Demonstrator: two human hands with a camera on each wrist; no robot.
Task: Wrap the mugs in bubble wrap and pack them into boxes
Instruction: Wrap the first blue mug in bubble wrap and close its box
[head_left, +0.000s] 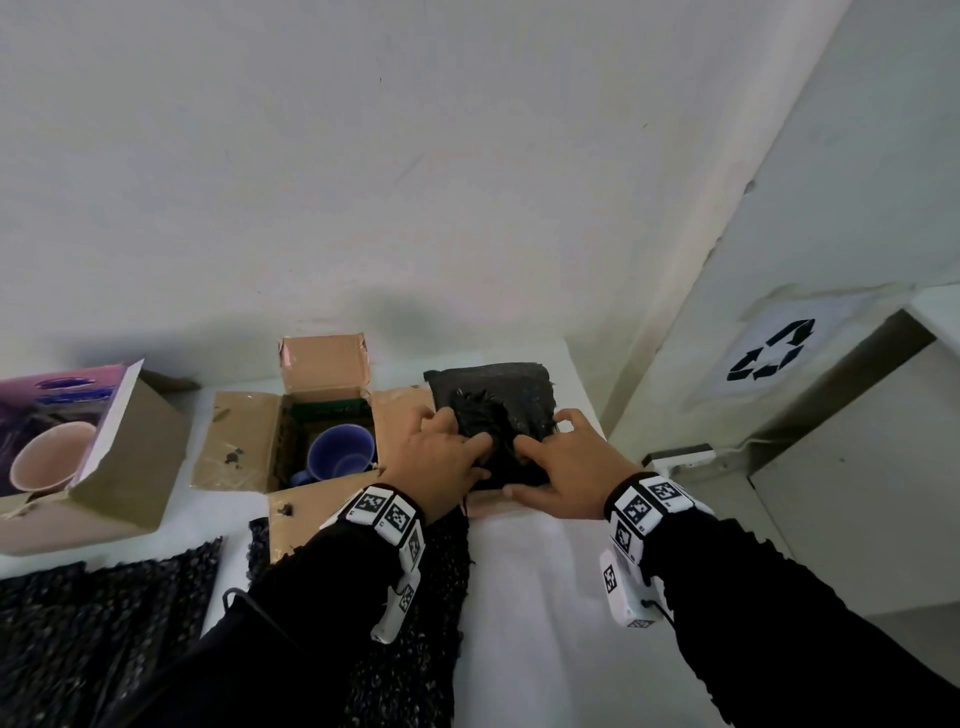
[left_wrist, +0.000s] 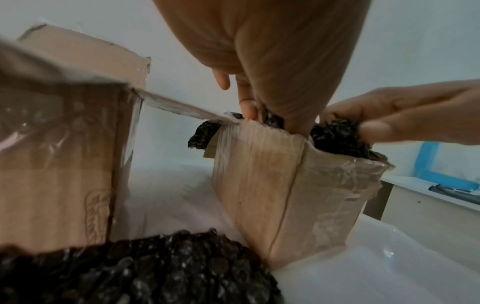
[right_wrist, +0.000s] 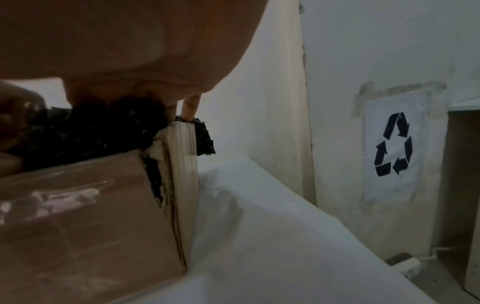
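Black bubble wrap (head_left: 491, 410) bunched in the right-hand box (left_wrist: 285, 185), directly under both sets of fingers. Left hand (head_left: 441, 457) and right hand (head_left: 563, 462) pressing down on it, fingers spread (nothing clenched). Beside the left hand, blue mug (head_left: 340, 454) in another open box (head_left: 244, 441).

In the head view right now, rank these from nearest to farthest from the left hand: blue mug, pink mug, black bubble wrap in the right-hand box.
1. Black bubble wrap, under the left hand, which presses on it in the right-hand box.
2. Blue mug, just left of that hand, inside the open middle box.
3. Pink mug, far left, in the tipped box.
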